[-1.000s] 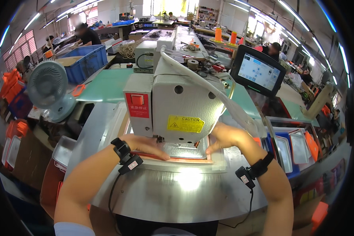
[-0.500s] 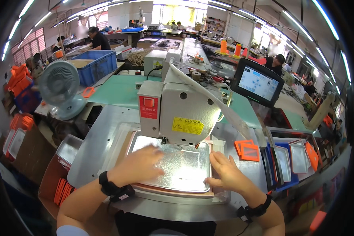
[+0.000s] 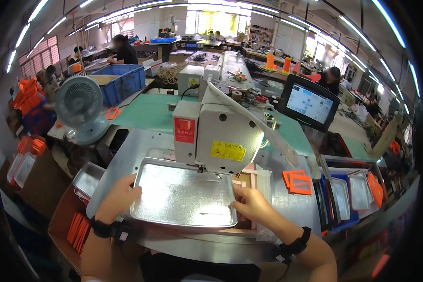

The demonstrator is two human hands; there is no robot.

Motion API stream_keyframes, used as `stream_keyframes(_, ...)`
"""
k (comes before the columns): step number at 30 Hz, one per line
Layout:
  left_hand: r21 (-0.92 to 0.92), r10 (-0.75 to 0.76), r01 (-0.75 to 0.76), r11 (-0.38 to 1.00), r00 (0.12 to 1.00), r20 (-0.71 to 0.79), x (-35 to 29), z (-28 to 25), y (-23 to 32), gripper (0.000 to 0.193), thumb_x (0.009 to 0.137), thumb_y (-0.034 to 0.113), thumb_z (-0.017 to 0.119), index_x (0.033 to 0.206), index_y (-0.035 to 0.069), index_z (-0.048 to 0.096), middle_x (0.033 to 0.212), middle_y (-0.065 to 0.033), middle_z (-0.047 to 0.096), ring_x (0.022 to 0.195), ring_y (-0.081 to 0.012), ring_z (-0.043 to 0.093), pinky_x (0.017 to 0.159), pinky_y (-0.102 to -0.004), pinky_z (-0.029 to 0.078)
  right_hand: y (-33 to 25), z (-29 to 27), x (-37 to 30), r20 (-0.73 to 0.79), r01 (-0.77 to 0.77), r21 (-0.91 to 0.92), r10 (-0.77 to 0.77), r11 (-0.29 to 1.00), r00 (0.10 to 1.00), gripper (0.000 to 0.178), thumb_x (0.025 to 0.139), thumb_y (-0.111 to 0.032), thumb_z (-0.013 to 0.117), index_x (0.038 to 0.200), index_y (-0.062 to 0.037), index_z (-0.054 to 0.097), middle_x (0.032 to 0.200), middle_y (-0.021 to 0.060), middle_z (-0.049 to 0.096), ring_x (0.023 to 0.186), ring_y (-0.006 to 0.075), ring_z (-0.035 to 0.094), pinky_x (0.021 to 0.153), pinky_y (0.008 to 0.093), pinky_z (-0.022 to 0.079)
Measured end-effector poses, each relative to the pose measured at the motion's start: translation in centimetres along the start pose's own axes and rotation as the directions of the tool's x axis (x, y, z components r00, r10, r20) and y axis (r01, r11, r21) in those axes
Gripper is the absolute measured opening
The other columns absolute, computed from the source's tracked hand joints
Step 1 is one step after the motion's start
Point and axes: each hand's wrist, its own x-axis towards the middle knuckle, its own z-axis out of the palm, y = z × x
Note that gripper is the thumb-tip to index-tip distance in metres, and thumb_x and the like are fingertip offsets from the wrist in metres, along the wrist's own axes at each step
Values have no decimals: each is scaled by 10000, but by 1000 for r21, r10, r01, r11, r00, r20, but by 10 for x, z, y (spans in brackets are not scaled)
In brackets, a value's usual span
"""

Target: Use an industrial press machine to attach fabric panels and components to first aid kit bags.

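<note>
A shallow silver metal tray lies tilted in front of the sewing machine head, off to the left of the wooden frame on the metal work plate. My left hand grips the tray's left rim, thumb over the edge. On the opposite side my right hand holds its right rim between thumb and fingers. Part of the frame lies hidden under the tray. Two orange rectangular frames rest on the plate to the right of my right hand.
A tray sits at the left above a box of orange pieces. To the right, a blue bin holds more trays. A fan stands at far left, a touch screen at right. Other people work in the background.
The tray has shifted left, out of its place over the wooden frame, uncovering the frame's right part. My left hand has moved from above the tray to its left rim; my right hand followed leftward.
</note>
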Motion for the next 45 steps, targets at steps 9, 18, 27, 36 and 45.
stream_keyframes(9,-664,64,-399,633,881,-469,-70,94,32,905,904,254,719,1532,-36,136,1471,-133,368,1264,-203,451,1089,-328,353,10,10,22,20,-50,183,47,982,999,332,848,-36,710,1175,5,674,728,66,681,556,102,599,509,277,495)
stream_keyframes(18,-932,-422,-16,362,889,-179,-65,80,4,346,882,40,551,1225,-1,537,1085,-144,627,870,-281,680,623,-377,627,-13,39,17,105,329,108,-340,938,935,441,910,-35,626,1343,6,553,1022,137,657,858,192,629,763,318,525)
stream_keyframes(27,-789,-435,-518,330,659,-614,-105,63,3,256,953,165,573,1164,22,572,1039,-133,662,801,-238,687,550,-332,586,-33,27,-10,183,431,102,-443,897,878,190,883,-57,673,1053,28,666,917,119,674,810,246,657,747,344,527)
stream_keyframes(36,-847,-134,-464,259,851,-507,-58,77,21,265,972,154,571,1208,36,544,1147,-112,626,950,-270,664,687,-418,599,-15,-29,20,-445,344,350,-169,871,880,134,883,-46,683,767,-13,624,656,-40,561,595,21,484,531,200,393)
stream_keyframes(45,-855,-207,-424,299,846,-492,-77,62,-24,314,964,157,592,1246,32,527,1158,-115,624,968,-299,665,652,-417,596,-10,-1,-1,-216,406,4,-396,914,893,123,899,-21,648,1009,8,694,863,73,700,759,175,647,711,284,531)
